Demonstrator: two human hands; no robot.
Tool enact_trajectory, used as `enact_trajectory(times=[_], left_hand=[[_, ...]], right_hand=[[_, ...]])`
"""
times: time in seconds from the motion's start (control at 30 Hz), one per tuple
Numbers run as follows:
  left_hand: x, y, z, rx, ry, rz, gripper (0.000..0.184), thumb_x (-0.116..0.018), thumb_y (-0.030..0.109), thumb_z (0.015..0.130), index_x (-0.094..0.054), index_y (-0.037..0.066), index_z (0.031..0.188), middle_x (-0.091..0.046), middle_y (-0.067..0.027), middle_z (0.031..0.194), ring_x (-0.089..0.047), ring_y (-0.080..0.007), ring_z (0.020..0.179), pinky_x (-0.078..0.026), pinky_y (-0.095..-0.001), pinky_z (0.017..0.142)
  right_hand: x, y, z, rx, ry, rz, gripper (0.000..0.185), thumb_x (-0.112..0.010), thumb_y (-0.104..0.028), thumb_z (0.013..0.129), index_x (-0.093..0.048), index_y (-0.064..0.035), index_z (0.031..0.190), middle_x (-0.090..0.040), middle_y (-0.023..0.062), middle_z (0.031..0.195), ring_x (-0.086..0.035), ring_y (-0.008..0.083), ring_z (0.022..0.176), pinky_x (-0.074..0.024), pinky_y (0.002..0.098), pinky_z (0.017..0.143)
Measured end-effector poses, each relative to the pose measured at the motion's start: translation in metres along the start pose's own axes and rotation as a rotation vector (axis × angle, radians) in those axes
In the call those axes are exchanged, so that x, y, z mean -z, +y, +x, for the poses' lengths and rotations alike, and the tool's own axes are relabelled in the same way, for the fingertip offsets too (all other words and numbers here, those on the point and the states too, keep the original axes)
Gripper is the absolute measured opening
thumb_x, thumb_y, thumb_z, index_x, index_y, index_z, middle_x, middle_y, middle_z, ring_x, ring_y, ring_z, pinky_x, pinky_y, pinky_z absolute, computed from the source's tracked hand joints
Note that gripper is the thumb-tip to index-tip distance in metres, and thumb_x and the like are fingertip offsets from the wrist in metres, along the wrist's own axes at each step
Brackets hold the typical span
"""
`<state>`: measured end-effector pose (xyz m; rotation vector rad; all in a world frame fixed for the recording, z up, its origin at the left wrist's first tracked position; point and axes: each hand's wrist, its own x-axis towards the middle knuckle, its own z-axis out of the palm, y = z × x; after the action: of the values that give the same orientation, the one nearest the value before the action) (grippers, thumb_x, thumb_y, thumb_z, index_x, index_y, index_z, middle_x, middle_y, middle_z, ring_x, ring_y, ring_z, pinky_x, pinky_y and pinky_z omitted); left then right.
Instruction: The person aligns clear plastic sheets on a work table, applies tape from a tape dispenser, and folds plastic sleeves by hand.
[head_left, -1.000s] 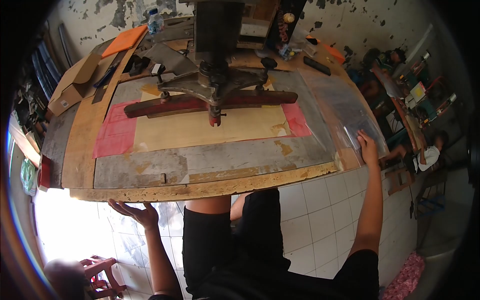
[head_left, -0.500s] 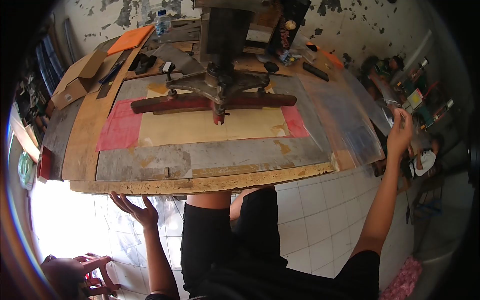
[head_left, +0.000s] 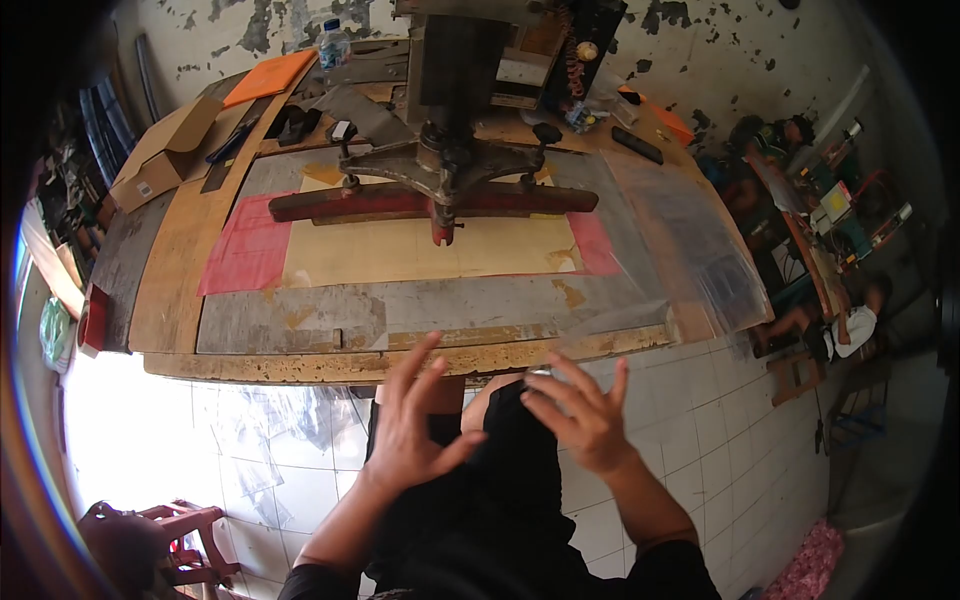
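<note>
My left hand (head_left: pixel 408 435) is raised in front of the workbench's front edge, fingers spread and nothing in it. To its right, my right hand (head_left: pixel 592 420) also has its fingers apart. A small shiny spot shows by its fingertips; I cannot tell what it is. Beyond both hands lies a cream-coloured panel (head_left: pixel 400 250) with pink strips (head_left: pixel 245 250) at its ends, on a grey board (head_left: pixel 300 318). A red and dark metal press bar (head_left: pixel 380 205) spans above the panel. Clear plastic sheets (head_left: pixel 715 285) lie at the board's right; a thin film reaches toward my right hand.
A cardboard box (head_left: pixel 165 160), an orange sheet (head_left: pixel 268 80) and a water bottle (head_left: pixel 333 45) stand on the bench's left and back. A red tape roll holder (head_left: pixel 93 320) sits at the left edge. Other people work at the far right, one in a white shirt (head_left: pixel 853 328).
My right hand has come in from the far right to the front middle. My left hand has moved rightward from beneath the bench's front edge. Clear film now shows over the board's right part.
</note>
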<state>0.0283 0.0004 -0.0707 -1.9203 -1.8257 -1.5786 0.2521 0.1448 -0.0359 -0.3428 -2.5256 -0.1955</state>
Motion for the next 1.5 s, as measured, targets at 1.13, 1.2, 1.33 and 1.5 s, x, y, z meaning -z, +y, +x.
enact_trajectory(times=[1.13,1.2,1.33,1.5], left_hand=[[0.126,-0.045,-0.024,0.323,0.585,-0.379,0.064,-0.031,0.047,0.111,-0.047,-0.001,0.151,-0.056,-0.0237,0.15,-0.053,-0.0377,0.14,-0.037,-0.053,0.119],[0.121,-0.01,-0.016,0.226,0.409,-0.361,0.07,-0.048,0.055,0.105,-0.053,-0.002,0.146,-0.059,-0.0233,0.146,-0.056,-0.0372,0.138,-0.039,-0.0532,0.117],[0.074,0.046,0.019,0.129,-0.283,-0.414,0.08,-0.086,0.05,0.083,-0.059,0.001,0.14,-0.066,-0.0179,0.134,-0.066,-0.0361,0.12,-0.05,-0.0483,0.105],[0.008,0.065,0.021,-0.047,-0.307,-0.114,0.049,-0.083,0.027,0.09,-0.064,0.005,0.13,-0.069,-0.0115,0.122,-0.071,-0.0325,0.105,-0.057,-0.0413,0.089]], right_hand=[[0.105,0.038,-0.04,-0.105,0.24,-0.302,0.017,-0.082,-0.005,0.087,-0.08,-0.0088,0.103,-0.079,0.0029,0.095,-0.074,0.0189,0.089,-0.0488,0.0366,0.085],[0.108,0.033,-0.026,-0.077,0.195,-0.278,0.017,-0.083,-0.005,0.084,-0.079,-0.0086,0.1,-0.078,0.0026,0.094,-0.072,0.018,0.086,-0.0465,0.0345,0.081],[0.109,0.024,-0.009,-0.027,0.173,-0.252,0.017,-0.083,-0.005,0.082,-0.079,-0.0079,0.098,-0.078,0.002,0.093,-0.07,0.0167,0.082,-0.0439,0.0332,0.077],[0.111,0.02,-0.007,-0.093,0.117,-0.077,0.021,-0.089,-0.008,0.076,-0.076,-0.0076,0.092,-0.074,0.0002,0.08,-0.064,0.0149,0.067,-0.0383,0.0307,0.06]])
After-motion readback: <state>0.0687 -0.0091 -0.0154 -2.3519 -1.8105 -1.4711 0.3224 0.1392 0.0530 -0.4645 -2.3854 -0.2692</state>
